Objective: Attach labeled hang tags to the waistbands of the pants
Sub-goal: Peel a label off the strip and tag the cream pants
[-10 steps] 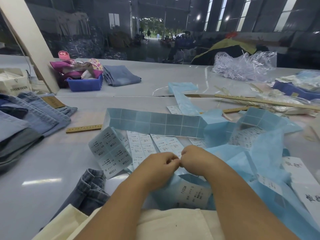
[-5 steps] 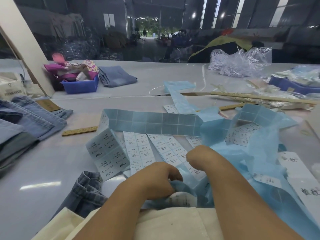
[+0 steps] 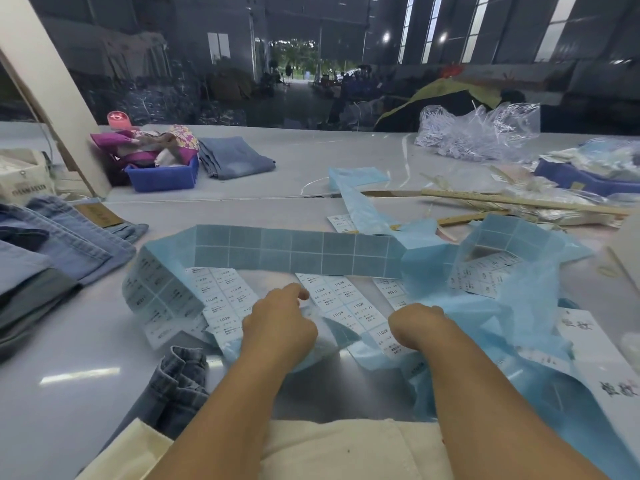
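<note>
Item: label stage, early. Printed size-label sheets on blue backing strips are being sorted across the counter.

The left hand is being held loosely curled over the sheets, one finger extended; whether a label is being pinched cannot be told. The right hand is being closed on the crumpled blue backing.

Pants: folded denim stack is lying at far left, well apart from the hands; one dark denim pair is lying just beside the left forearm; another folded pair is resting across the counter.

Hang tags are lying at right, unattached. No waistband is being shown tagged; judged, nearly all work is remaining.
</note>
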The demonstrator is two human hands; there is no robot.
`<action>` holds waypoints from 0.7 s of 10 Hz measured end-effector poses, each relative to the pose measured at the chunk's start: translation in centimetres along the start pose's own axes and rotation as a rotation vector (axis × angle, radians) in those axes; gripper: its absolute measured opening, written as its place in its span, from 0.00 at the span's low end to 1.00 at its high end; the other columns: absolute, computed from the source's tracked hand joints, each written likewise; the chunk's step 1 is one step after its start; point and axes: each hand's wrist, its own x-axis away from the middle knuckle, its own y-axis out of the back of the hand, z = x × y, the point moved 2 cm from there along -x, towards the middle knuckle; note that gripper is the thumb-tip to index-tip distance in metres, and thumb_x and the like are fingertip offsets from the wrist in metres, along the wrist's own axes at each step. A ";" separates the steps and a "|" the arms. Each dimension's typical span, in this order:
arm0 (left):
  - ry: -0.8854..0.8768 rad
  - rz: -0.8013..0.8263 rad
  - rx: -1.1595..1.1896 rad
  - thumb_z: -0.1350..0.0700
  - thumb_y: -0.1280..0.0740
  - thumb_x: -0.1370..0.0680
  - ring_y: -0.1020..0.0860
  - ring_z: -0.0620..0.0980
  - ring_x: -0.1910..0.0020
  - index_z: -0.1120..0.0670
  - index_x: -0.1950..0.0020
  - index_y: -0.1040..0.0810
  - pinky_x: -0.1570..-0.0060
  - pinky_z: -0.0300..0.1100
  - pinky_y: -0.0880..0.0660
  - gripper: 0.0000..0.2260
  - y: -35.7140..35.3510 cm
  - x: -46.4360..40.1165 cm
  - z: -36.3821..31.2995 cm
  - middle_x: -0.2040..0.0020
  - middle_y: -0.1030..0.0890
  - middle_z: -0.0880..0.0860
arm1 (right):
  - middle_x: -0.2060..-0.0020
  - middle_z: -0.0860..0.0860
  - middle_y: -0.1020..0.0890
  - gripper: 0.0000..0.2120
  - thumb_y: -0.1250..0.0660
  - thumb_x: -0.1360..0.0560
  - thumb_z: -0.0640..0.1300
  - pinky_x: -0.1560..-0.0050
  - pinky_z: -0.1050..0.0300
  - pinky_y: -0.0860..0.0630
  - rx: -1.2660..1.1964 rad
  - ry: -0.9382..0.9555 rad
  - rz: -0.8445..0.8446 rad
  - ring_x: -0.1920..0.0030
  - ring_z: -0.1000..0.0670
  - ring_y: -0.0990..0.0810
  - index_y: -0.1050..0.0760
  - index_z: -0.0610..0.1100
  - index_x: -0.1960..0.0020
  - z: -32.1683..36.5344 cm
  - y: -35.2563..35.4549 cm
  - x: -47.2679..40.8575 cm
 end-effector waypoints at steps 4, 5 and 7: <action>-0.044 0.281 0.314 0.48 0.44 0.36 0.26 0.48 0.38 0.40 0.48 0.25 0.32 0.54 0.33 0.19 -0.4 1.2 -2.1 0.40 0.22 0.44 | 0.33 0.41 0.27 0.18 0.45 0.22 0.44 0.32 0.41 0.33 0.035 0.025 0.048 0.33 0.38 0.30 0.27 0.43 0.35 0.7 -0.7 0.4; -0.040 0.308 0.255 0.48 0.46 0.35 0.26 0.49 0.38 0.39 0.54 0.26 0.32 0.55 0.34 0.14 -0.6 1.3 -2.0 0.45 0.22 0.43 | 0.35 0.40 0.26 0.11 0.45 0.23 0.43 0.34 0.44 0.30 -0.051 -0.041 0.043 0.40 0.41 0.27 0.29 0.44 0.43 0.6 -0.5 1.2; -0.062 0.319 0.210 0.48 0.47 0.35 0.26 0.47 0.40 0.41 0.55 0.25 0.33 0.54 0.33 0.14 -0.8 1.3 -1.8 0.47 0.23 0.41 | 0.33 0.44 0.31 0.20 0.44 0.25 0.47 0.35 0.44 0.37 0.055 -0.064 -0.020 0.34 0.41 0.34 0.32 0.47 0.33 1.0 -0.7 1.0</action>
